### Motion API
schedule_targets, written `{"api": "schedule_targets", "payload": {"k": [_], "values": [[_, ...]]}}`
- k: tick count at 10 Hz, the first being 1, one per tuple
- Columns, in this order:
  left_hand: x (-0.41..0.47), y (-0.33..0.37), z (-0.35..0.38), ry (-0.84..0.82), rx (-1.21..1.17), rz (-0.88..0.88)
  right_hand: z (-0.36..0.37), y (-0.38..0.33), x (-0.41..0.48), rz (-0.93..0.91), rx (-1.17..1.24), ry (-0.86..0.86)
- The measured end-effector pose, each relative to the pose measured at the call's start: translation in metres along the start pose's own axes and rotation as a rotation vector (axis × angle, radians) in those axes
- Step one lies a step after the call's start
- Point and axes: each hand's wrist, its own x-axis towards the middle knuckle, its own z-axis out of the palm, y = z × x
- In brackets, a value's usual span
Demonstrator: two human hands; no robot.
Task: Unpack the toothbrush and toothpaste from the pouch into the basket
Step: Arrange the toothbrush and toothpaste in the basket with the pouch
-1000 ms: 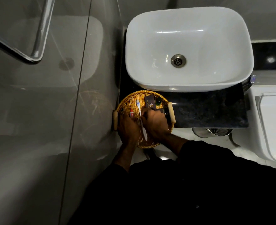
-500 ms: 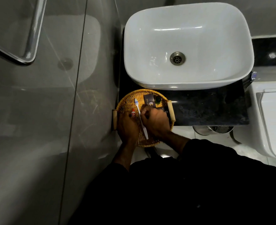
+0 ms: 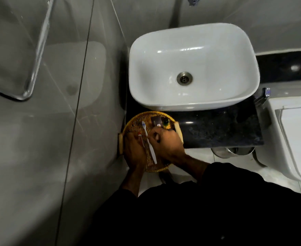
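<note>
A round wicker basket (image 3: 137,125) with two pale handles sits on the black counter's left end. A white toothbrush (image 3: 152,153) lies across it, head pointing toward the sink. My right hand (image 3: 169,146) is curled with its fingertips pinched on the toothbrush's middle. A small toothpaste tube with a red cap (image 3: 140,135) pokes out from under my left hand (image 3: 133,151), which rests over it in the basket's left half. A dark packet with a pale logo (image 3: 156,122) lies at the basket's far side. I cannot make out the pouch for certain.
A small green-topped bottle (image 3: 165,121) stands in the basket's far right. A white basin (image 3: 192,68) sits right behind the basket. The black counter (image 3: 217,128) stretches right. A glass panel (image 3: 66,121) stands at left and a white toilet (image 3: 293,135) at right.
Both hands stay in the basket on the toothbrush and toothpaste, shifting only slightly. The view has tilted up a little, so more wall shows above the basin.
</note>
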Motion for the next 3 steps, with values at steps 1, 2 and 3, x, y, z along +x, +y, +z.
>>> {"api": "schedule_targets", "payload": {"k": [1, 2, 3], "values": [[-0.011, 0.015, -0.006, 0.065, 0.013, 0.108, -0.022, 0.008, -0.004, -0.087, 0.051, 0.038], [-0.016, 0.039, -0.013, 0.183, -0.076, 0.263, -0.051, 0.017, -0.005, -0.14, 0.087, 0.136], [0.01, 0.082, -0.014, 0.23, -0.108, 0.557, -0.089, 0.019, -0.004, -0.108, 0.196, 0.278]]}}
